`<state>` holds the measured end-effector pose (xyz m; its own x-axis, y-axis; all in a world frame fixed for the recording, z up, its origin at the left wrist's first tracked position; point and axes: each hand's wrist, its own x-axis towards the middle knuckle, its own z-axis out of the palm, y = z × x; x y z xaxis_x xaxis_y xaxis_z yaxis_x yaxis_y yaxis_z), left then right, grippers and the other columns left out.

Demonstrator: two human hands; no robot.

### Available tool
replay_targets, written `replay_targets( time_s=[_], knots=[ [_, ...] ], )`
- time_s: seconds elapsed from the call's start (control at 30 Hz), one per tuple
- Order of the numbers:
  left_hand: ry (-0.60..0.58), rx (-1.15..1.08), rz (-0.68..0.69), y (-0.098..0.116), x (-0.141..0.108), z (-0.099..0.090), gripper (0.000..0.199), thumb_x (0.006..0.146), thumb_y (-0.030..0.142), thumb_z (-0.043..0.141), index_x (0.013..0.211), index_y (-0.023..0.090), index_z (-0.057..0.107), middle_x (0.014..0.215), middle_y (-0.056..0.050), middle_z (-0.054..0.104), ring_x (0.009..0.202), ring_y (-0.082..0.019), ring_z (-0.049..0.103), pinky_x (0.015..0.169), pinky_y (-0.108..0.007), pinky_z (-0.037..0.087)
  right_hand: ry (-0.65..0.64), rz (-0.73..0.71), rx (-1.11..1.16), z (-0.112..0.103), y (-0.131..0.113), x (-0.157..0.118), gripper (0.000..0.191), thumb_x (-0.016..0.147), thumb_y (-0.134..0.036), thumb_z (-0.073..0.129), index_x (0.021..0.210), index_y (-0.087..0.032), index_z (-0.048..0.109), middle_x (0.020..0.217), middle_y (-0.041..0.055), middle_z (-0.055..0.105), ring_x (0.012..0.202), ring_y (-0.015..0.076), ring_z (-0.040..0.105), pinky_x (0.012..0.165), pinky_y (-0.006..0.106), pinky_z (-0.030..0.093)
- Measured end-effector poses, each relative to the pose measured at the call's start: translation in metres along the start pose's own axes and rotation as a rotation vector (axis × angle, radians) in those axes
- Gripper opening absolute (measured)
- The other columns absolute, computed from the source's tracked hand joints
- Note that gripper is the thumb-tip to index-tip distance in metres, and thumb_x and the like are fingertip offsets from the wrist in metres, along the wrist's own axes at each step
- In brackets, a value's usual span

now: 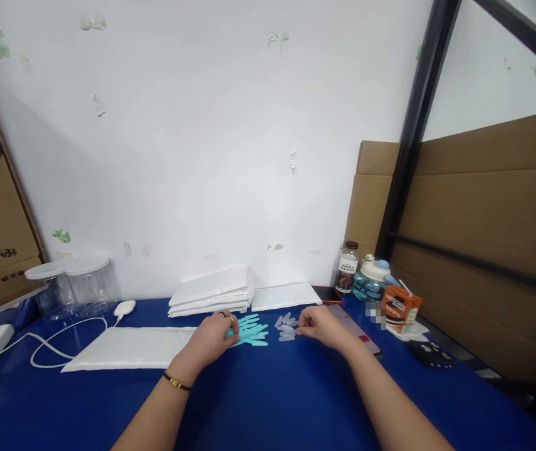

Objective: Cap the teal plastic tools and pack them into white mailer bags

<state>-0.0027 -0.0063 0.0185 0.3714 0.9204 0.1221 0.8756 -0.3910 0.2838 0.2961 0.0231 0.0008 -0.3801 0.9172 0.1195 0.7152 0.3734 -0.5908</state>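
Several turquoise plastic sticks with thin ends (254,331) lie fanned out on the blue table, looking like small eyebrow razors. My left hand (215,335) rests over their left ends, thumb and fingers pinched together on one of them. Just right of the sticks is a small pile of translucent caps (287,328). At that pile's right side my right hand (320,327) has its fingers curled, the tips closed at a cap; what lies between them is mostly hidden.
A white padded mailer (121,348) lies left of my left hand, with stacked mailers (211,291) behind. A phone (357,332) is beside my right hand. Bottle (346,268), blue jug (368,282) and orange pouch (400,309) stand right; clear jars (89,288) and a white cable (37,360) left.
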Motion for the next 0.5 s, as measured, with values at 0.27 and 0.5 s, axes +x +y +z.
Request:
replay_targets(
  time_s=[0.27,0.5],
  knots=[
    [-0.003,0.09,-0.01,0.009,0.01,0.04,0.076,0.082,0.061,0.031,0.139,0.01,0.026,0.146,-0.015,0.022,0.135,-0.029,0.016,0.11,-0.044,0.015,0.135,-0.079,-0.071,-0.002,0.003,0.002,0.019,0.075,-0.019,0.051,0.082,-0.017,0.068,0.081,0.0061,0.069,0.073,0.0182,0.059,0.065,0.026,0.043],
    [-0.181,0.067,-0.03,0.051,-0.013,0.035,0.075,0.083,0.058,0.03,0.141,0.01,0.022,0.147,-0.015,0.016,0.136,-0.03,0.009,0.11,-0.049,0.012,0.186,-0.118,-0.08,-0.005,0.014,0.005,0.029,0.084,-0.032,0.045,0.101,-0.018,0.065,0.104,0.0091,0.065,0.096,0.0217,0.057,0.086,0.033,0.042]
  ],
)
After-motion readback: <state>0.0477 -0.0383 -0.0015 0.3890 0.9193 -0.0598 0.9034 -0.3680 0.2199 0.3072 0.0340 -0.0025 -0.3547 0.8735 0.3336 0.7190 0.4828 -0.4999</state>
